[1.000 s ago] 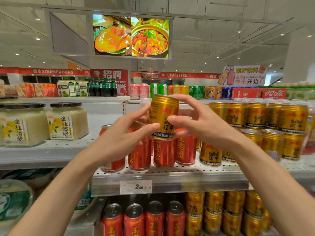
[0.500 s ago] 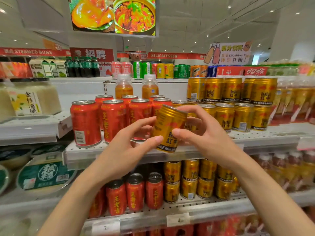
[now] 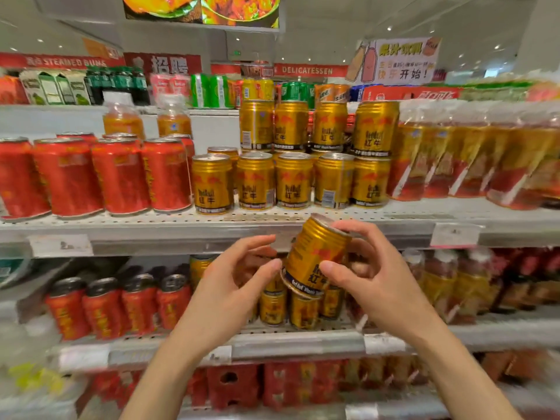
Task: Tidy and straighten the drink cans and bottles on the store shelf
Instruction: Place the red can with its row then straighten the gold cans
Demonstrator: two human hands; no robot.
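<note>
A gold drink can [image 3: 315,256] hangs tilted in front of the upper shelf's edge [image 3: 212,237], top leaning right. My right hand [image 3: 369,277] grips it, thumb on the label and fingers curled over its top rim. My left hand [image 3: 230,286] is beside it, the thumb tip touching the can's lower left side, the fingers loosely spread. On the upper shelf stand gold cans [image 3: 288,180] in two tiers and red cans [image 3: 121,174] to their left.
Orange bottles [image 3: 174,119] stand behind the red cans. Shrink-wrapped bottle packs [image 3: 472,159] fill the shelf's right. The lower shelf [image 3: 303,341] carries more red cans [image 3: 121,304] and gold cans [image 3: 300,307]. Price tags hang along the shelf edges.
The gold can has come down from level with the upper shelf's cans to below its edge, tilting further. Both hands moved with it. The view has shifted lower along the shelves.
</note>
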